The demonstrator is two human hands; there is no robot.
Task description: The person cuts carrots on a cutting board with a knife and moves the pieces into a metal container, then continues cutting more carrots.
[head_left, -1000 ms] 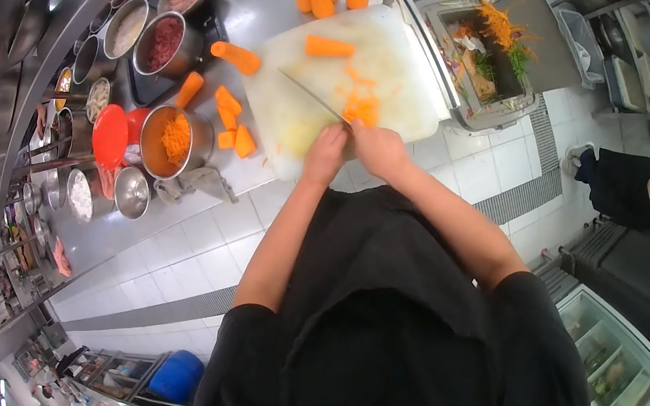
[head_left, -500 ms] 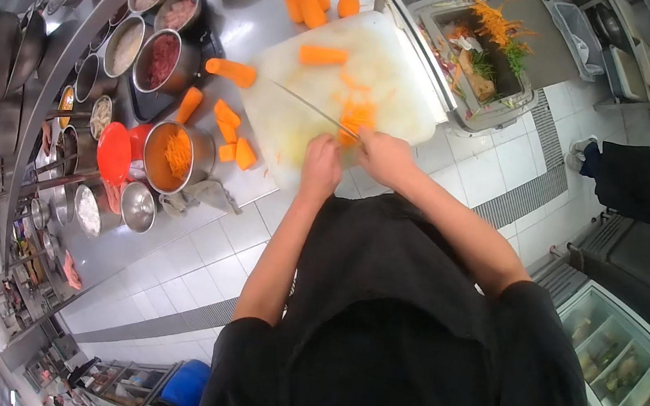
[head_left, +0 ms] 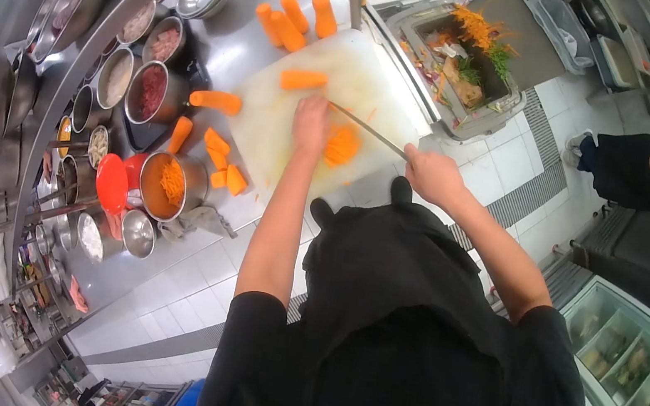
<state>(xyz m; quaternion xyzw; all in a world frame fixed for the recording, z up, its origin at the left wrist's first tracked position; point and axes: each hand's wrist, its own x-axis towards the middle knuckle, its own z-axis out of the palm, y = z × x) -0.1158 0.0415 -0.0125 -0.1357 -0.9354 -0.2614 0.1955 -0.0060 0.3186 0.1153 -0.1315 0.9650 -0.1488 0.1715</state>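
Observation:
My right hand [head_left: 434, 176] is closed around the handle of a kitchen knife [head_left: 369, 131], whose blade slants up and left over the white cutting board [head_left: 257, 121]. Near the blade tip is my left hand [head_left: 311, 124], its fingers drawn together; whether they touch the blade or hold anything is hidden. Just beyond those fingertips lies a trimmed carrot piece [head_left: 303, 80]. A small pile of cut carrot [head_left: 342, 146] sits on the board below the blade, between my hands. Another peeled carrot [head_left: 216, 101] rests at the board's left edge.
Several peeled carrots [head_left: 287, 31] lie beyond the board. Carrot chunks [head_left: 216, 142] sit to its left, near a steel pot [head_left: 194, 188] holding shredded carrot. Metal containers of meat [head_left: 149, 89] line the left side. A scrap bin [head_left: 472, 120] stands right; another person [head_left: 628, 168] is farther right.
My right hand has moved right with the knife, off the carrot pile. My left hand has moved up and left, toward the carrot piece. The view has shifted slightly.

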